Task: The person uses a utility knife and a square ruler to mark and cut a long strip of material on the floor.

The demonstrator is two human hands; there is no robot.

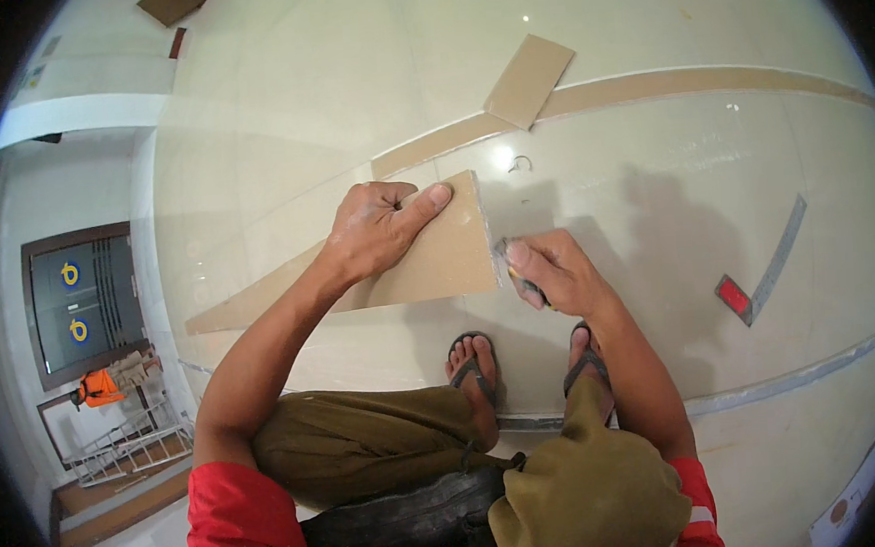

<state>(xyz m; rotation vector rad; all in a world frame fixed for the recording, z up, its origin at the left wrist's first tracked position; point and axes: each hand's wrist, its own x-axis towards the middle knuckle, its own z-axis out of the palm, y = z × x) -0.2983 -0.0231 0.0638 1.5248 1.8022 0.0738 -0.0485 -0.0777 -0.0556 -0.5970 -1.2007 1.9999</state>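
My left hand (380,227) is closed on a long tan board (427,259) that looks like plasterboard, its thumb pressed on the upper face. The board is held above the floor, tapering away to the left, with a rough whitish cut edge on the right. Beside that edge, my right hand (557,269) grips a small tool that looks like a utility knife (529,286), with yellow and dark parts. Its grey front end sits at or very near the cut edge; whether it touches, I cannot tell.
A try square (749,312) with a red stock lies on the glossy floor to the right. Beyond the board are a tan offcut (530,80) and a long tan strip (686,84). A curled shaving (521,162) lies nearer. A white metal rack (133,448) stands far left.
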